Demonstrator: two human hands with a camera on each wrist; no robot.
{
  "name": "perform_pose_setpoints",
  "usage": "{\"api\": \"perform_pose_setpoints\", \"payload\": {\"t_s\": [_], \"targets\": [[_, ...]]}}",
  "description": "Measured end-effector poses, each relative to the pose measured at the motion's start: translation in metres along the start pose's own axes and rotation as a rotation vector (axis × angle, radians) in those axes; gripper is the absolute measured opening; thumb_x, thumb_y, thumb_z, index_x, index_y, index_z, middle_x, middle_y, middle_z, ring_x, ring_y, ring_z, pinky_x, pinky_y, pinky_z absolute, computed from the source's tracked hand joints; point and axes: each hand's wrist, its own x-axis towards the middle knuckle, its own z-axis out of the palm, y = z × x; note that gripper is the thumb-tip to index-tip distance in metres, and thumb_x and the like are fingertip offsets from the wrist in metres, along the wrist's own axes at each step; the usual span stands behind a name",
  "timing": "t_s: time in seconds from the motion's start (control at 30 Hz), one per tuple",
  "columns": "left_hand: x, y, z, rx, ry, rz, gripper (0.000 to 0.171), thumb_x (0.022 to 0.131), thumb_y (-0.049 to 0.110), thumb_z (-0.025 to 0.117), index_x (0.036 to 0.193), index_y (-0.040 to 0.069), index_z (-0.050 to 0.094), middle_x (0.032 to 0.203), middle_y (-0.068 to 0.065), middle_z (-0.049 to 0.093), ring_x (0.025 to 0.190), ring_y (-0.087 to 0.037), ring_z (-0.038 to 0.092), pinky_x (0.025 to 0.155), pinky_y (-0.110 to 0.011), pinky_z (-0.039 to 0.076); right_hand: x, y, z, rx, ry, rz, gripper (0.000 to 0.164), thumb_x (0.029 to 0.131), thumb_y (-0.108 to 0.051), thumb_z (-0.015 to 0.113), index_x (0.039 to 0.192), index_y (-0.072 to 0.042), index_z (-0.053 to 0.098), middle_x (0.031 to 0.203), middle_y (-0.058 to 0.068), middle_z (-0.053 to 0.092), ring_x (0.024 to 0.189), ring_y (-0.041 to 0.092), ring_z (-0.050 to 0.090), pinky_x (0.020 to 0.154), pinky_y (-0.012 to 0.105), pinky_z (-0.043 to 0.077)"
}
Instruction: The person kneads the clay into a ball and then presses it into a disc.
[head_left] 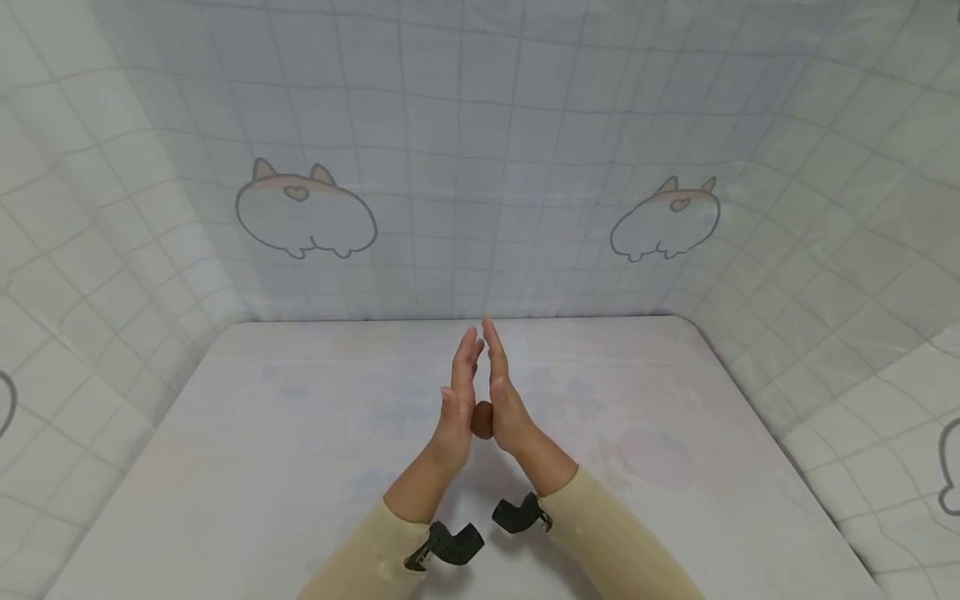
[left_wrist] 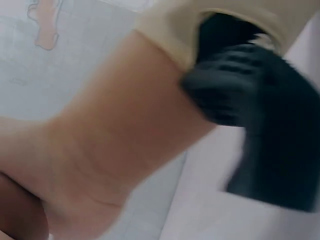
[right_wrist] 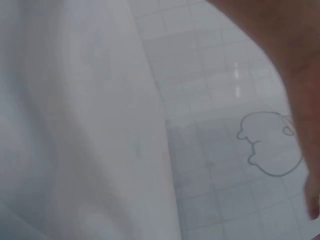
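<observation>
In the head view my two hands stand upright, palm against palm, above the middle of the white table (head_left: 262, 467). A small brown rounded lump (head_left: 482, 419) is pressed between the heels of the palms. My left hand (head_left: 460, 398) and right hand (head_left: 504, 392) both have straight fingers pointing up and away. The left wrist view shows my blurred forearm (left_wrist: 110, 140) and a dark brown bit of the lump (left_wrist: 17, 212) at the lower left. The right wrist view shows only the edge of my right hand (right_wrist: 295, 65).
Cloth walls (head_left: 480, 167) with a grid pattern and cartoon animal prints enclose the table on the left, back and right. Black camera mounts (head_left: 450, 543) sit on both wrists over beige sleeves. A faint pink round print (head_left: 655, 457) marks the table at the right.
</observation>
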Motion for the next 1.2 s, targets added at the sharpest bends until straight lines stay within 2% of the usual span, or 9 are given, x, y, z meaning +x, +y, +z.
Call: {"api": "perform_pose_setpoints", "payload": {"t_s": [0.1,0.17,0.27,0.37,0.57,0.67,0.8,0.9,1.2], "targets": [[0.004,0.002,-0.002,0.039,0.025,0.083,0.089,0.098,0.072,0.006,0.16,0.01,-0.007,0.167,-0.008,-0.004,0.152,-0.035,-0.001,0.116,-0.06,-0.002,-0.002,0.005,0.004,0.101,-0.044,-0.041,0.089,0.099,-0.072,0.014,0.159,-0.014,-0.018,0.048,0.0,0.045,0.04,0.002,0.039,0.042,0.024,0.04],[0.007,0.003,-0.002,0.059,0.042,0.121,0.089,0.099,0.072,0.008,0.16,0.009,-0.007,0.167,-0.008,-0.004,0.151,-0.037,-0.002,0.117,-0.059,-0.002,-0.002,0.005,0.007,0.063,-0.024,-0.093,0.089,0.1,-0.07,0.013,0.159,-0.008,-0.014,0.095,0.015,0.069,0.058,0.0,0.055,0.078,0.025,0.052],[0.01,0.002,-0.003,0.09,0.082,0.164,0.092,0.098,0.073,0.011,0.16,0.007,-0.008,0.166,-0.009,-0.006,0.15,-0.041,-0.004,0.117,-0.058,-0.003,-0.001,0.002,0.011,-0.027,0.031,-0.148,0.091,0.102,-0.068,0.01,0.158,0.001,-0.008,0.164,0.019,0.014,0.138,0.01,0.039,0.12,0.047,0.013],[0.014,0.001,-0.004,0.114,0.133,0.192,0.096,0.097,0.075,0.014,0.159,0.005,-0.007,0.166,-0.011,-0.006,0.151,-0.041,-0.004,0.118,-0.056,-0.004,-0.001,-0.003,0.015,-0.065,0.044,-0.169,0.092,0.102,-0.067,0.007,0.157,0.005,-0.005,0.166,0.02,-0.004,0.153,0.03,-0.001,0.118,0.058,0.006],[0.02,0.001,-0.007,0.181,0.198,0.209,0.099,0.096,0.077,0.015,0.159,0.003,-0.006,0.166,-0.013,-0.006,0.152,-0.035,-0.002,0.119,-0.052,-0.004,-0.004,-0.016,0.019,-0.11,0.043,-0.198,0.093,0.101,-0.067,0.002,0.157,0.006,-0.004,0.164,0.025,-0.003,0.146,0.017,0.027,0.121,0.046,0.008],[0.022,0.001,-0.01,0.196,0.231,0.173,0.099,0.095,0.078,0.014,0.159,0.004,-0.005,0.167,-0.01,-0.005,0.152,-0.034,-0.001,0.118,-0.053,-0.004,-0.005,-0.024,0.022,-0.083,0.027,-0.221,0.092,0.101,-0.066,0.003,0.156,0.006,-0.006,0.165,0.024,-0.004,0.103,-0.004,0.053,0.108,0.024,0.033],[0.022,-0.002,-0.011,0.155,0.254,0.04,0.099,0.092,0.081,0.012,0.161,0.011,-0.002,0.167,-0.005,-0.002,0.153,-0.027,0.001,0.117,-0.057,-0.004,-0.005,-0.033,0.023,-0.081,0.029,-0.261,0.092,0.102,-0.066,0.005,0.155,0.008,-0.006,0.165,0.023,-0.002,0.123,0.006,0.047,0.093,0.018,0.041],[0.019,-0.006,-0.01,0.09,0.226,-0.093,0.1,0.089,0.085,0.011,0.162,0.018,0.001,0.167,-0.003,0.002,0.153,-0.023,0.001,0.116,-0.062,-0.004,-0.003,-0.036,0.021,-0.115,0.049,-0.301,0.093,0.102,-0.066,0.005,0.155,0.009,-0.004,0.165,0.022,0.0,0.151,0.029,0.006,0.115,0.033,0.024],[0.004,-0.004,-0.001,0.11,-0.02,-0.322,0.09,0.09,0.082,0.003,0.162,0.029,0.0,0.166,-0.008,0.006,0.138,-0.039,0.036,0.102,-0.067,0.034,0.006,-0.033,0.009,-0.149,0.141,-0.302,0.088,0.102,-0.065,0.005,0.158,0.002,-0.005,0.165,0.022,0.002,0.152,0.034,-0.001,0.12,0.048,0.001]]}}
